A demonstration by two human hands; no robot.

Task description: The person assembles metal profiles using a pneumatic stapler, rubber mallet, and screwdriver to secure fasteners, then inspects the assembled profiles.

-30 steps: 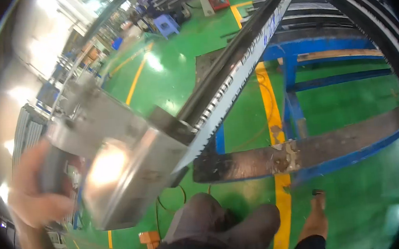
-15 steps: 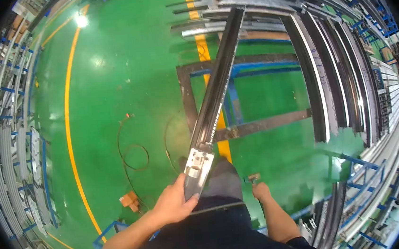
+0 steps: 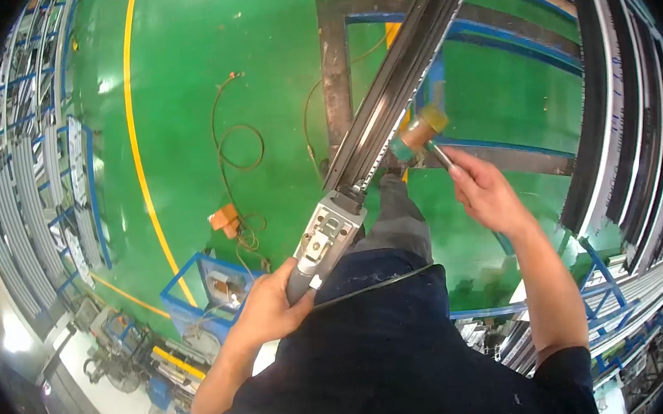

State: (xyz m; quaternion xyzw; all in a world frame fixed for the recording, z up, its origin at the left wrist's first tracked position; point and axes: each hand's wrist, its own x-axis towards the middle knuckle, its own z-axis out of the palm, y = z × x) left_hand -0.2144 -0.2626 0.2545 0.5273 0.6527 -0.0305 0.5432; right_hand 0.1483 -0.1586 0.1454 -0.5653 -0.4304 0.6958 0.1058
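While the left hand [image 3: 273,303] grasped the metal end piece [image 3: 326,235], I saw the right hand [image 3: 488,193], gripping a mallet [image 3: 420,132], had risen near the upper-centre profile [image 3: 410,70], seemingly within striking reach.

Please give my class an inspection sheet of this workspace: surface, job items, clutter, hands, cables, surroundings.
Surface: green floor with yellow lines; dark-topped blue frame.
Job items: long dark bar with metal end piece; mallet near the bar, contact unclear.
Clutter: orange object on the floor.
Hands: left hand grips the metal end piece; right hand holds the mallet's handle.
Cables: looped cable or hose on the floor.
Surroundings: grey strips left, dark bars right.
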